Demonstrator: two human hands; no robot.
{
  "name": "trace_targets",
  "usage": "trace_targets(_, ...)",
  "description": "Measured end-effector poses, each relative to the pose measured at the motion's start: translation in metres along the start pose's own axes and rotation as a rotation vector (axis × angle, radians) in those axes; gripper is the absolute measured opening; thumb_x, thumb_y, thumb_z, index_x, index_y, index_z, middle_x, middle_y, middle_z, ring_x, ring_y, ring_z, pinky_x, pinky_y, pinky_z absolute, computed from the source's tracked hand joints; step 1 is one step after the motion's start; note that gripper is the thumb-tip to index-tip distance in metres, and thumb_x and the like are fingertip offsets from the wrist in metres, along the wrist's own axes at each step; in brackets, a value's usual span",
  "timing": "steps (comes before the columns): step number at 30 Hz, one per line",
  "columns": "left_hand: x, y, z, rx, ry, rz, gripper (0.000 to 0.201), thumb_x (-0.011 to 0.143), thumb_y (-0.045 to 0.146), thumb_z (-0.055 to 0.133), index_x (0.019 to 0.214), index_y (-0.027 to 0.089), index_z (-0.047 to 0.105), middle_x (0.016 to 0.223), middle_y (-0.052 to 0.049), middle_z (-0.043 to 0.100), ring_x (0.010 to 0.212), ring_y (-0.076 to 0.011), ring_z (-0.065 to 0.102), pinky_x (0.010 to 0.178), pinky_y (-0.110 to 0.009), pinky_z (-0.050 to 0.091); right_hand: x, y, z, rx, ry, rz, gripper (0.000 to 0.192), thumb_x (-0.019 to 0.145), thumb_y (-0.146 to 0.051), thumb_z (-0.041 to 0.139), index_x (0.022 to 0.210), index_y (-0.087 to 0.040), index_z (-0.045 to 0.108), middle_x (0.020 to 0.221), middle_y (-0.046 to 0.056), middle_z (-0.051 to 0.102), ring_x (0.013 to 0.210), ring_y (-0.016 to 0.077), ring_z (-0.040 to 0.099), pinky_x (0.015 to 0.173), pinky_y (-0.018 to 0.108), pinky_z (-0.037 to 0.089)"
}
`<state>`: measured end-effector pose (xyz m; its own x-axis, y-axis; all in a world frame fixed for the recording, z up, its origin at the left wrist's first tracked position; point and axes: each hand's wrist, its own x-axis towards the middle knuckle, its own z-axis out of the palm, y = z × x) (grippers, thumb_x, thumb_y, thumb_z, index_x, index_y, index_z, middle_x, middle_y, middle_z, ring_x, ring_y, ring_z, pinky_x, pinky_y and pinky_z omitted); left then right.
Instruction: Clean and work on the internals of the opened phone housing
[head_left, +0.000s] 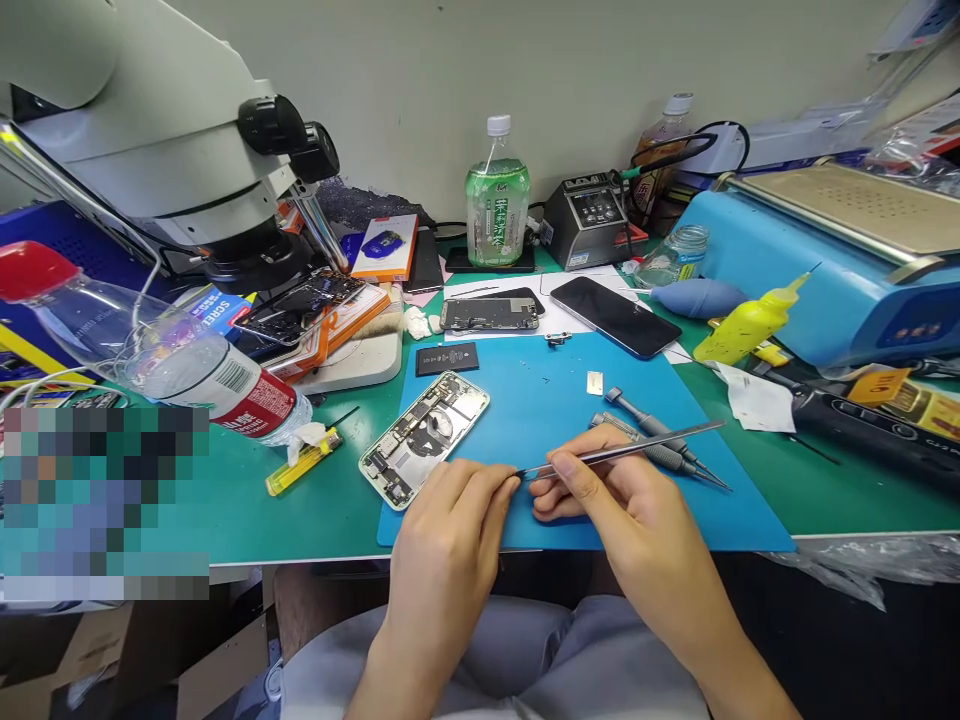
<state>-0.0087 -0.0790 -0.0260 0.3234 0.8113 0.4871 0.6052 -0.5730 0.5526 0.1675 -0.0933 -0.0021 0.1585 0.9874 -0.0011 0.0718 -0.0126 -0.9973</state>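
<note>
My right hand (600, 495) grips metal tweezers (637, 447), their tip pointing left at my left hand's fingertips. My left hand (450, 520) has its fingers pinched together at the tweezer tip; whatever sits between them is too small to see. Both hands rest on the near edge of a blue work mat (555, 400). Just left of my left hand lies an opened phone chassis (424, 437) with its circuitry exposed. Two screwdrivers (660, 440) lie on the mat behind the tweezers.
A microscope (172, 130) looms at the upper left, with a clear bottle (172, 360) lying below it. A green drink bottle (497, 200), soldering station (589, 220), black phone (615, 315), yellow squeeze bottle (750, 320), blue heating machine (825, 260) and yellow lighter (304, 462) surround the mat.
</note>
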Motion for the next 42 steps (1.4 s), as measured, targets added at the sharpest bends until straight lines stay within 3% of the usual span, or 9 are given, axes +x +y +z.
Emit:
trace_targets(12, 0.0, 0.0, -0.001, -0.035, -0.007, 0.0, 0.018, 0.108, 0.012, 0.058, 0.117, 0.021, 0.071, 0.101, -0.003, 0.075, 0.092, -0.0189, 0.069, 0.086, -0.031, 0.053, 0.002, 0.001, 0.002, 0.199, -0.007, 0.084, 0.033, 0.097, -0.051, 0.074, 0.094, -0.019, 0.067, 0.082, 0.005, 0.077, 0.073, 0.0203, 0.079, 0.067, 0.032, 0.07)
trace_targets(18, 0.001, 0.0, -0.003, -0.048, -0.029, -0.019, 0.019, 0.108, 0.012, 0.057, 0.115, 0.02, 0.073, 0.102, -0.003, 0.075, 0.092, -0.0187, 0.07, 0.085, -0.031, 0.053, -0.004, 0.005, 0.0, 0.248, 0.112, 0.034, 0.033, 0.095, -0.052, 0.076, 0.096, -0.02, 0.07, 0.085, 0.004, 0.076, 0.074, 0.0205, 0.079, 0.069, 0.033, 0.07)
trace_targets(26, -0.001, -0.003, -0.002, -0.084, -0.005, -0.029, 0.019, 0.107, 0.013, 0.059, 0.116, 0.022, 0.073, 0.101, -0.003, 0.076, 0.091, -0.0183, 0.069, 0.085, -0.032, 0.054, -0.006, 0.003, 0.001, 0.081, 0.068, -0.015, 0.032, 0.097, -0.051, 0.074, 0.094, -0.019, 0.076, 0.086, 0.007, 0.078, 0.074, 0.0214, 0.079, 0.07, 0.031, 0.07)
trace_targets(42, 0.0, 0.0, -0.002, -0.05, -0.012, -0.026, 0.017, 0.108, 0.011, 0.057, 0.111, 0.02, 0.071, 0.1, -0.003, 0.074, 0.09, -0.0185, 0.067, 0.083, -0.032, 0.051, -0.01, 0.004, 0.001, -0.018, 0.055, -0.062, 0.024, 0.101, -0.045, 0.07, 0.091, -0.024, 0.074, 0.083, 0.001, 0.076, 0.072, 0.0163, 0.077, 0.07, 0.024, 0.065)
